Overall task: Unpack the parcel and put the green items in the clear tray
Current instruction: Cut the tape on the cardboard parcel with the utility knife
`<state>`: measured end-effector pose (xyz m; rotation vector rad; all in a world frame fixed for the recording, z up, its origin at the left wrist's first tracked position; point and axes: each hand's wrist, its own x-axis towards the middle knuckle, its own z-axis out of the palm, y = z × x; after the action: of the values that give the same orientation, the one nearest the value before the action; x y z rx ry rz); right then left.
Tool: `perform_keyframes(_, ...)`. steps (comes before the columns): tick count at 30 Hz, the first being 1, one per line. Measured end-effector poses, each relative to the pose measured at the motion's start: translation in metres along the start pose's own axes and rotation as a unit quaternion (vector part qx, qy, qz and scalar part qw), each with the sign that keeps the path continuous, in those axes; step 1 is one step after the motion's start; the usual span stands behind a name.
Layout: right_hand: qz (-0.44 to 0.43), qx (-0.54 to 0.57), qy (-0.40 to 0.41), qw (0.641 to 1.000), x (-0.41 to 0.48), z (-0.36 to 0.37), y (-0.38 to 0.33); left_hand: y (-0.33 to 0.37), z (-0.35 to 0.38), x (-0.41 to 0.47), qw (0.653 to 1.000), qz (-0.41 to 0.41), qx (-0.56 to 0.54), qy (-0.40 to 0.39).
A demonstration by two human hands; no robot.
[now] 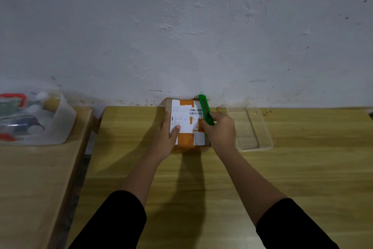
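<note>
A cardboard parcel (186, 121) with orange tape and a white shipping label lies on the wooden table against the wall. My left hand (166, 137) rests flat on its left side, thumb on the label. My right hand (221, 130) grips a green utility knife (205, 110) held along the parcel's right edge, its upper end pointing toward the wall. The clear tray (262, 127) sits empty just right of my right hand. The parcel is sealed, so its contents are hidden.
A second wooden table (30, 178) stands at the left across a narrow gap, bearing a clear plastic bin (60, 125) of mixed items with red handles. The white wall runs along the table's far edge.
</note>
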<state>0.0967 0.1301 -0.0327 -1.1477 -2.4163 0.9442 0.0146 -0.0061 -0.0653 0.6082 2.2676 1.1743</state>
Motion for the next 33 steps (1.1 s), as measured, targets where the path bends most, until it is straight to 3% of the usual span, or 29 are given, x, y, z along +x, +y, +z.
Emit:
perform_keyframes(8, 0.002, -0.045, -0.055, 0.998, -0.004, 0.009, -0.01, 0.0, 0.001, 0.0, 1.0, -0.007, -0.004, -0.007)
perform_keyframes(14, 0.031, 0.087, 0.03, 0.995, -0.004, 0.005, 0.002, -0.004, 0.0, 0.005, 0.998, -0.018, -0.057, -0.01)
perform_keyframes(20, 0.12, 0.217, -0.087, 0.965, 0.004, 0.013, 0.017, -0.003, 0.004, 0.007, 0.984, -0.058, -0.171, -0.006)
perform_keyframes(27, 0.118, 0.258, -0.109, 0.953, -0.029, 0.002, 0.026, -0.004, 0.007, -0.031, 0.983, -0.05, -0.177, -0.014)
perform_keyframes(33, 0.095, 0.236, -0.116, 0.96, -0.113, -0.03, 0.047, -0.007, 0.031, -0.121, 0.984, -0.062, -0.164, -0.013)
